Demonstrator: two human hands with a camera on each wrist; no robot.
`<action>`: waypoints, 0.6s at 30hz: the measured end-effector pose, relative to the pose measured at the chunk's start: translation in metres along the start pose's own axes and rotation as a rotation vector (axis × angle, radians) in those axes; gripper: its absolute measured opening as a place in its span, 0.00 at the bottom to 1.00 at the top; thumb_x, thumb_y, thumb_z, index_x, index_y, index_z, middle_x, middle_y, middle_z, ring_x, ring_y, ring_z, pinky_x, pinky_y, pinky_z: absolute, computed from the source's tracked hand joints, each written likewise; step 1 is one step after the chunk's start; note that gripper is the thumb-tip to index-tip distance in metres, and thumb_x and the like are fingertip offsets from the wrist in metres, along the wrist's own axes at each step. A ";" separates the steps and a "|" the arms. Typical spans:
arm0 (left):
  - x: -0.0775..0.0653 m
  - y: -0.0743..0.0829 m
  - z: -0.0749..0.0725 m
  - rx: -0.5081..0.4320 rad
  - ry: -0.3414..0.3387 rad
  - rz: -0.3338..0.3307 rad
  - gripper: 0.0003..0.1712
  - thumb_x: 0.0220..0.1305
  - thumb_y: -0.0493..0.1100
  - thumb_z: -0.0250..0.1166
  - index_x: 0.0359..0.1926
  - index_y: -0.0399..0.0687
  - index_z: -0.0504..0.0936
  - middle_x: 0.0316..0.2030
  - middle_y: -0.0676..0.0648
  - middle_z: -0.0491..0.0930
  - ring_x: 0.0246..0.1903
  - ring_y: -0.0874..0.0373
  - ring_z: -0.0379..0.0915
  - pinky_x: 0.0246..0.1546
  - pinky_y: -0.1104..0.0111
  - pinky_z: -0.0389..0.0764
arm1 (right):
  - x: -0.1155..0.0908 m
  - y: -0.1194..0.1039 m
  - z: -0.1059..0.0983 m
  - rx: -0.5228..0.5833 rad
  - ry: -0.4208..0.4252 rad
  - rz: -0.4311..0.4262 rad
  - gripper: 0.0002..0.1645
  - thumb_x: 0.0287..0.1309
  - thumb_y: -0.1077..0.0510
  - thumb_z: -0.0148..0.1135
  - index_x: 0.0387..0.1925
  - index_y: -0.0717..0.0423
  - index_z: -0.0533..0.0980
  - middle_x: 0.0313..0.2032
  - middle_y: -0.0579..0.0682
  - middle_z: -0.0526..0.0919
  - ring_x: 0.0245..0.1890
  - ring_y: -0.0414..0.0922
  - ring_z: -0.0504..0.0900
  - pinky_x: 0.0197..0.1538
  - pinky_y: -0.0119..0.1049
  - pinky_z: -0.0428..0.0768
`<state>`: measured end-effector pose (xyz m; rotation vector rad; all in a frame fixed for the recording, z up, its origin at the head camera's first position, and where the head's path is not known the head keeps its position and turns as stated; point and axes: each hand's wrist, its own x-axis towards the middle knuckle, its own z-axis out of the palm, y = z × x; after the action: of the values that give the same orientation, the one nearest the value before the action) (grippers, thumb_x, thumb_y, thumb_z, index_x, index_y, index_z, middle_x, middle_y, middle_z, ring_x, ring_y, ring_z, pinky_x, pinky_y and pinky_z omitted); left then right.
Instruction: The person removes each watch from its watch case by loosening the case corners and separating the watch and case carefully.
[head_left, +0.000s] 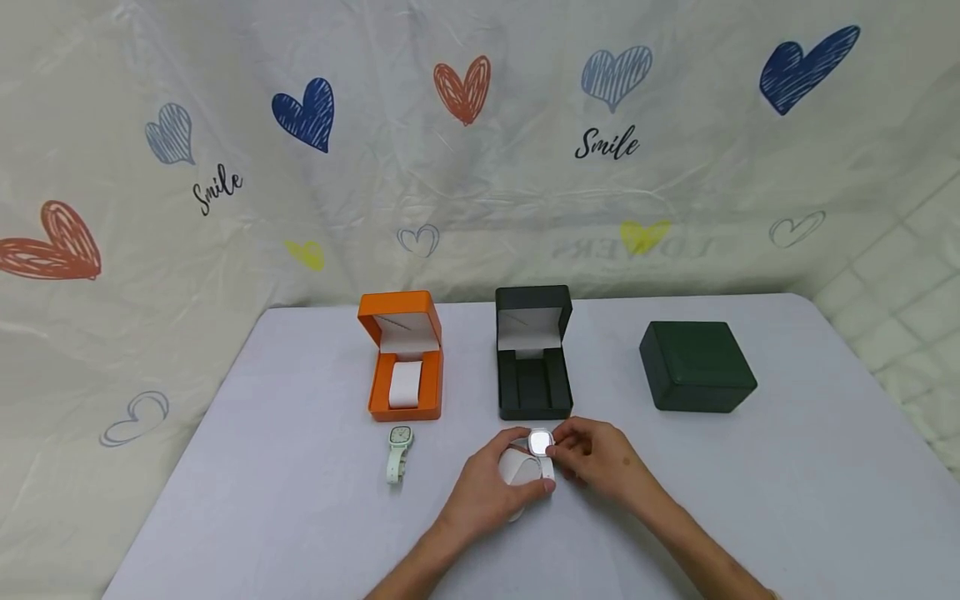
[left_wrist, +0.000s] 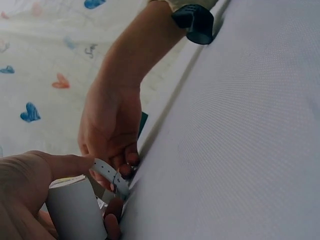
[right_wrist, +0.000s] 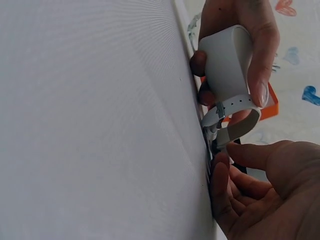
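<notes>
My left hand [head_left: 480,487] grips a white watch cushion [head_left: 517,468], its fingers wrapped round it. The left thumb touches the strap of a white watch [head_left: 541,442], whose bright square face points up. At the other side of that watch, my right hand [head_left: 603,458] pinches it between thumb and fingers. The right wrist view shows the strap [right_wrist: 234,106] buckled into a loop beside the cushion [right_wrist: 222,62], not around it. Farther left a pale green watch [head_left: 398,454] lies on the table.
An orange watch box [head_left: 431,387] stands with its lid up and a white cushion [head_left: 405,385] inside. Next to it is a black watch box [head_left: 558,387], lid up, its slot without a cushion. The dark green box [head_left: 701,362] at the right is closed. All rest on the white table [head_left: 300,500].
</notes>
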<state>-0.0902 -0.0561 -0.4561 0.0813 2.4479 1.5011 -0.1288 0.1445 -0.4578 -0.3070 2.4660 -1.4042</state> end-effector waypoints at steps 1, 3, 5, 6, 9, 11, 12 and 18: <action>0.000 0.001 0.000 0.004 0.000 -0.003 0.41 0.54 0.53 0.79 0.68 0.55 0.76 0.52 0.42 0.83 0.42 0.53 0.73 0.37 0.62 0.72 | 0.000 0.000 0.000 -0.008 0.004 0.000 0.08 0.63 0.58 0.72 0.40 0.58 0.82 0.25 0.47 0.84 0.20 0.39 0.77 0.24 0.31 0.77; 0.000 0.002 0.000 0.011 0.003 -0.012 0.41 0.54 0.52 0.79 0.68 0.53 0.76 0.53 0.42 0.82 0.42 0.53 0.72 0.37 0.62 0.71 | -0.001 -0.001 0.001 -0.018 0.010 0.002 0.08 0.62 0.58 0.72 0.39 0.58 0.82 0.25 0.47 0.84 0.20 0.39 0.76 0.23 0.30 0.76; 0.000 0.002 0.000 0.016 0.007 -0.018 0.41 0.54 0.53 0.79 0.68 0.50 0.76 0.53 0.42 0.82 0.42 0.52 0.72 0.36 0.62 0.71 | -0.001 -0.001 0.002 -0.024 0.024 0.012 0.07 0.62 0.59 0.72 0.39 0.57 0.82 0.24 0.47 0.84 0.20 0.39 0.76 0.24 0.30 0.76; 0.000 0.002 0.000 0.016 0.010 -0.018 0.41 0.54 0.53 0.79 0.68 0.49 0.77 0.52 0.42 0.82 0.42 0.52 0.72 0.36 0.62 0.71 | -0.001 -0.001 0.002 -0.027 0.031 0.018 0.07 0.62 0.59 0.73 0.39 0.57 0.82 0.24 0.47 0.84 0.20 0.39 0.76 0.24 0.30 0.75; -0.001 0.003 0.000 0.013 0.019 -0.014 0.39 0.54 0.52 0.79 0.66 0.48 0.78 0.51 0.42 0.83 0.42 0.53 0.72 0.36 0.62 0.71 | -0.001 -0.002 0.003 -0.035 0.051 0.040 0.06 0.61 0.60 0.73 0.38 0.57 0.82 0.24 0.46 0.83 0.20 0.38 0.75 0.24 0.29 0.74; -0.002 0.002 0.001 0.006 0.025 -0.012 0.37 0.54 0.52 0.79 0.65 0.48 0.79 0.51 0.43 0.83 0.42 0.53 0.72 0.37 0.63 0.71 | -0.001 -0.003 0.004 -0.039 0.062 0.061 0.06 0.61 0.61 0.73 0.38 0.56 0.83 0.24 0.46 0.83 0.20 0.39 0.75 0.23 0.29 0.74; -0.002 0.002 0.001 0.004 0.028 -0.010 0.37 0.54 0.52 0.79 0.64 0.49 0.79 0.51 0.43 0.83 0.42 0.54 0.72 0.37 0.63 0.72 | -0.001 -0.003 0.005 -0.043 0.065 0.064 0.06 0.61 0.61 0.73 0.38 0.56 0.82 0.24 0.46 0.83 0.20 0.38 0.75 0.23 0.29 0.74; -0.001 0.001 0.002 -0.002 0.032 -0.016 0.37 0.54 0.51 0.79 0.64 0.50 0.79 0.53 0.44 0.83 0.43 0.53 0.72 0.38 0.62 0.71 | -0.001 -0.003 0.006 -0.063 0.085 0.067 0.06 0.61 0.61 0.73 0.38 0.56 0.82 0.25 0.45 0.83 0.19 0.38 0.74 0.23 0.29 0.72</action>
<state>-0.0887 -0.0544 -0.4554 0.0379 2.4661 1.5092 -0.1257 0.1383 -0.4576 -0.1792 2.5671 -1.3416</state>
